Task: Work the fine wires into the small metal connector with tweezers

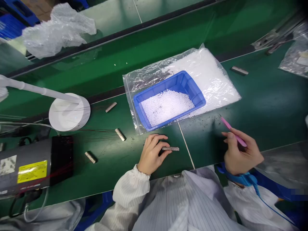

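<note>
Lower centre, the left hand (151, 154) pinches a metal strip (170, 148) flat on the tabletop (264, 106); the right hand (240, 154), grip closed on pink tweezers (233, 131), should approach steadily.

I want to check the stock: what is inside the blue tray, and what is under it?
The blue tray holds small white beads. It sits on a clear bag of white material. The part beneath the tray is hidden.
</note>
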A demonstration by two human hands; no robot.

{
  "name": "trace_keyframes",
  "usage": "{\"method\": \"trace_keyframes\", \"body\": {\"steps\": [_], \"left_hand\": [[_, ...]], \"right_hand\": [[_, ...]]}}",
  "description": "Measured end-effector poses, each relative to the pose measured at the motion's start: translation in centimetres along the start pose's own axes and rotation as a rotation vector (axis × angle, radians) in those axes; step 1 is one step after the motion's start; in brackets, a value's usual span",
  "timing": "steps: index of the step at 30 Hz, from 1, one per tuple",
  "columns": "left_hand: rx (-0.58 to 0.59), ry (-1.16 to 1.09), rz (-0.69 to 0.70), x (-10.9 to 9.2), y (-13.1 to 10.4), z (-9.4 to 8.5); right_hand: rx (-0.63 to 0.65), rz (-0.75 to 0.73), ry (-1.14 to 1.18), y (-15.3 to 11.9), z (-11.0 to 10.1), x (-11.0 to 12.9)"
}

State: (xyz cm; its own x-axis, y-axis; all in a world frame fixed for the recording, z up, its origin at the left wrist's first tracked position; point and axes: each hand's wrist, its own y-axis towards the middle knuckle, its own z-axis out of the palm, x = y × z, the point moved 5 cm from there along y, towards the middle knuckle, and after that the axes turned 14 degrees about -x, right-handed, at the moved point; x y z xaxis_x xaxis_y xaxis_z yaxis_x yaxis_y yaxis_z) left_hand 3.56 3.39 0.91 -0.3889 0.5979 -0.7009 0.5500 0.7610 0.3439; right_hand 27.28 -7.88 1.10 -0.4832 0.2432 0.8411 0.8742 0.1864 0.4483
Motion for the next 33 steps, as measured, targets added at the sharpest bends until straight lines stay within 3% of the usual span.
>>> {"method": "trace_keyframes", "body": {"steps": [9,20,33], "left_hand": [[-0.037,0.057,-0.072,0.66,-0.39,-0.92],[-0.144,0.086,0.075,0.29,-0.51,-0.87],[-0.055,0.037,-0.056,0.60,0.09,-0.79]], "right_hand": [[0.002,-0.014,0.055,0.28,0.31,-0.03],[0.103,0.048,-0.027,0.01,0.09,0.08],[0.103,0.068,-0.021,0.05,0.17,0.20]]}}
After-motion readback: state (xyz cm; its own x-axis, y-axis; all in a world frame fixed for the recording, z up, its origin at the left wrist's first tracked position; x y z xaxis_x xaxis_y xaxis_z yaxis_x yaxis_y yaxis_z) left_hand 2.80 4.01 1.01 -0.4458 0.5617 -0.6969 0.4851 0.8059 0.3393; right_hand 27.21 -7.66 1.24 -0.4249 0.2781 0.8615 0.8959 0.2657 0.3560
